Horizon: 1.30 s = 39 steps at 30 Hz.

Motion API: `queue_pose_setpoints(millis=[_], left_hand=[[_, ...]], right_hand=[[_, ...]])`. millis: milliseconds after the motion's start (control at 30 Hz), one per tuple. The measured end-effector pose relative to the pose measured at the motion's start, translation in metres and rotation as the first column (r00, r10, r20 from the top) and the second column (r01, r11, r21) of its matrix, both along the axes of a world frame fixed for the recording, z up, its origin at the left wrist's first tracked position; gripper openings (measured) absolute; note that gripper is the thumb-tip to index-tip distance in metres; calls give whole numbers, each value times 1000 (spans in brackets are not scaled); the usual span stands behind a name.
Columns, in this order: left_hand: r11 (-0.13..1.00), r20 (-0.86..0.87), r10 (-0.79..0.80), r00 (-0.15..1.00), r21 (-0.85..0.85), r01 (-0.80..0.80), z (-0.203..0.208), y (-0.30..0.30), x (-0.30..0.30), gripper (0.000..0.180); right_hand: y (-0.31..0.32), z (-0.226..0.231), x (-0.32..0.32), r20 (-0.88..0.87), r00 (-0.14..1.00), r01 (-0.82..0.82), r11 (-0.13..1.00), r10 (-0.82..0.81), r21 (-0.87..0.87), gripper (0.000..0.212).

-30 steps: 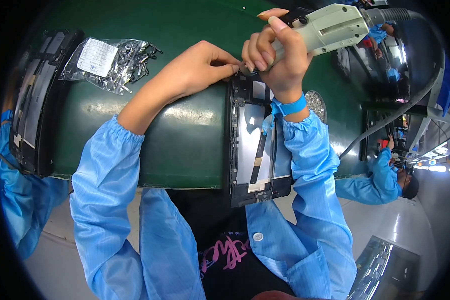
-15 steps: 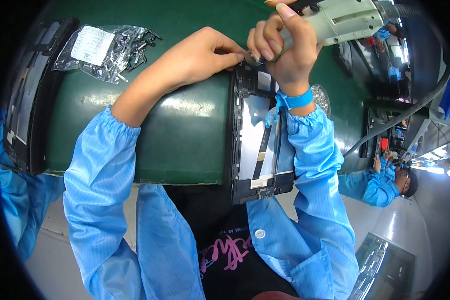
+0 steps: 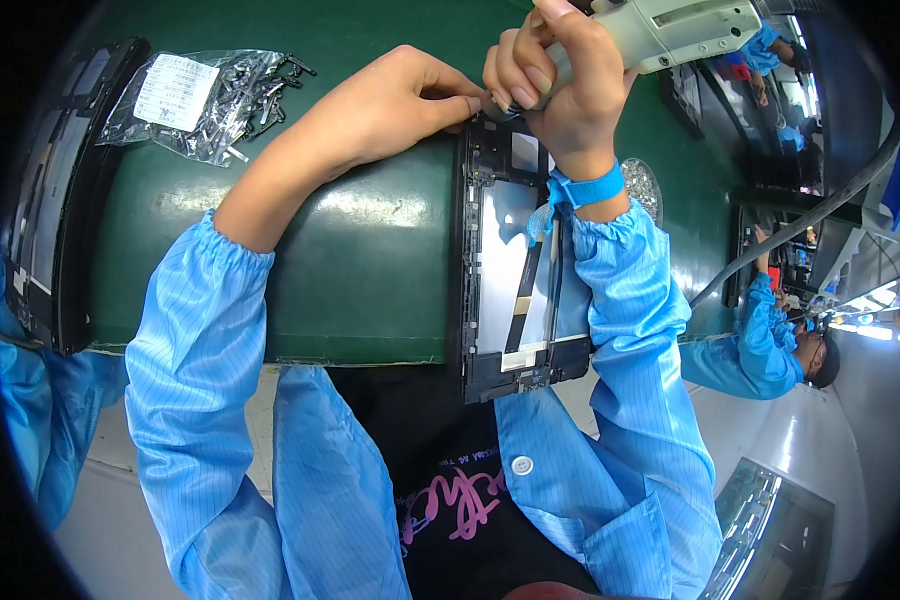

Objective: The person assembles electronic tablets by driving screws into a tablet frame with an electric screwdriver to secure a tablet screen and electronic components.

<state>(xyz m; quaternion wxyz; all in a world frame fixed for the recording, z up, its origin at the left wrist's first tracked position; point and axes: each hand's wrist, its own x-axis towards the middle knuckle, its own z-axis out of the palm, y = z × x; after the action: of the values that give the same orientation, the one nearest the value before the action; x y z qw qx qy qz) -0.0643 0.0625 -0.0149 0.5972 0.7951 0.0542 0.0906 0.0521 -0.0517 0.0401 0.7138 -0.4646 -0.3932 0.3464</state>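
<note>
A pale grey electric screwdriver [image 3: 675, 35] is gripped in my right hand [image 3: 580, 90], its body tilted up to the right. Its tip points down at the far end of an opened tablet-like device [image 3: 510, 235], which has a black frame and silver panels inside. Thumb and fingers of my left hand [image 3: 395, 105] are pinched together at the device's far left corner, right beside the screwdriver's tip. Whatever lies between those fingertips is hidden. A blue wrist strap [image 3: 595, 190] circles my right wrist, its loose end hanging over the device.
On the green table [image 3: 370, 250], a clear bag [image 3: 225, 110] of small black and silver parts lies at the far left. A similar device [image 3: 60, 200] stands at the left edge. Right of my wrist sits a round dish of small metal parts [image 3: 640, 185]. A co-worker [image 3: 770, 345] is at the right.
Both hands stay at the device's far end, with the screwdriver shifted slightly up and left in view. At the right, the co-worker's arm has risen.
</note>
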Motion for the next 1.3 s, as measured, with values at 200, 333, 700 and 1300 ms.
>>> queue_pose_setpoints(millis=[200,333,700,1300], left_hand=[[1000,-2,-2,1000,5,2,0,1,0,27],[1000,-28,11,1000,5,-11,3,-3,-6,27],[677,-6,26,1000,736,-14,41,-170,-133,77],[431,332,145,932,827,-362,36,1,64,54]], right_hand=[[1,5,-5,-2,999,49,999,-49,-23,14],[1,5,-7,15,999,39,999,-39,10,13],[4,12,-6,120,985,118,992,-123,47,28],[-100,63,93,43,837,536,832,-546,143,12]])
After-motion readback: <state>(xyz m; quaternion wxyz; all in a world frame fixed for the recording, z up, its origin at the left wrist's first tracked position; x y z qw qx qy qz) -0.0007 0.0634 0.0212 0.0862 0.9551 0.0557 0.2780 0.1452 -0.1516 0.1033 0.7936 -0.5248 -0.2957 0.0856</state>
